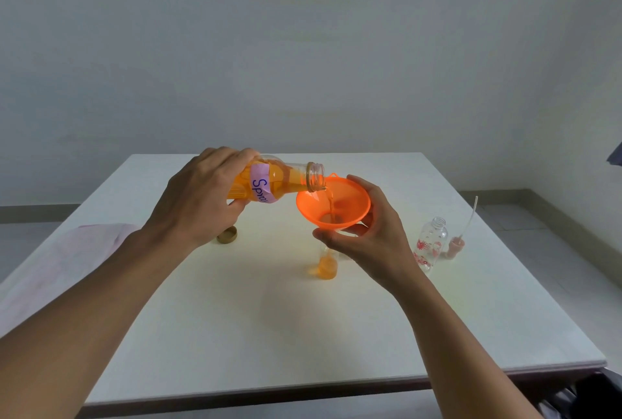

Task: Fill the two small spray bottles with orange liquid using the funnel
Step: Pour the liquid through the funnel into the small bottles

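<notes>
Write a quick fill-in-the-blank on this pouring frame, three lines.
1. The left hand pours from the big bottle into the ____, which the right hand steadies.
2. The small bottle beneath holds some ____ liquid.
3. The flowered bottle is ____ of liquid.

Missing words: funnel; orange; empty.

glossy orange plastic funnel (333,205), clear plastic bottle (286,181), smooth matt white table (269,317)

2 spray bottles (327,265) (430,243), 1 funnel (350,203), 1 lg bottle (286,179), 1 cap (227,235), 1 pump (457,245)
</notes>
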Demonstrator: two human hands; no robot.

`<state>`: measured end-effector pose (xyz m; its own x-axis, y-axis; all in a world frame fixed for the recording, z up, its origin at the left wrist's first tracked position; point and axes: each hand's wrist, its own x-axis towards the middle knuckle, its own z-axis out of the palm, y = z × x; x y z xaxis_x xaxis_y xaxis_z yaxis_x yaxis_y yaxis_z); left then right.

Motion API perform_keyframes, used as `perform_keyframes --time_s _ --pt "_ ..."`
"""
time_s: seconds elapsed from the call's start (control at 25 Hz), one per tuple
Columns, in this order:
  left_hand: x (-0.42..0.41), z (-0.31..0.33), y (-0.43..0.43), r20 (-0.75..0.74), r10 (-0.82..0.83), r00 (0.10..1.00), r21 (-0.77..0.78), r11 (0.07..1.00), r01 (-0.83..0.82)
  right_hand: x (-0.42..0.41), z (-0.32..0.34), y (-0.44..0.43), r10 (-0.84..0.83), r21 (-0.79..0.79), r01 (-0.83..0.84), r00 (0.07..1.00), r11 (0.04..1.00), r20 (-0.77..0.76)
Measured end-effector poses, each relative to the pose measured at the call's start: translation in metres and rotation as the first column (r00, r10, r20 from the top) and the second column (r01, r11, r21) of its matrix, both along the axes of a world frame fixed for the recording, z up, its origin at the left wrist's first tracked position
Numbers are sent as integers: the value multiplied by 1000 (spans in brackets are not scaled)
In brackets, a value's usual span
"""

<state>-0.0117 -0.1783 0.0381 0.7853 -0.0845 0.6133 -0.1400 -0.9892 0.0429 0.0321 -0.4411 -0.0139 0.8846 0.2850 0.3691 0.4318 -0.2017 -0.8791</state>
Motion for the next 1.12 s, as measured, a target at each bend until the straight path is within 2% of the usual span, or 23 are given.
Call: perform_keyframes --time_s 1.12 --pt "2 5 -3 6 17 1000 11 1000 -17 3 2 -1 -21 -18 22 999 1000 29"
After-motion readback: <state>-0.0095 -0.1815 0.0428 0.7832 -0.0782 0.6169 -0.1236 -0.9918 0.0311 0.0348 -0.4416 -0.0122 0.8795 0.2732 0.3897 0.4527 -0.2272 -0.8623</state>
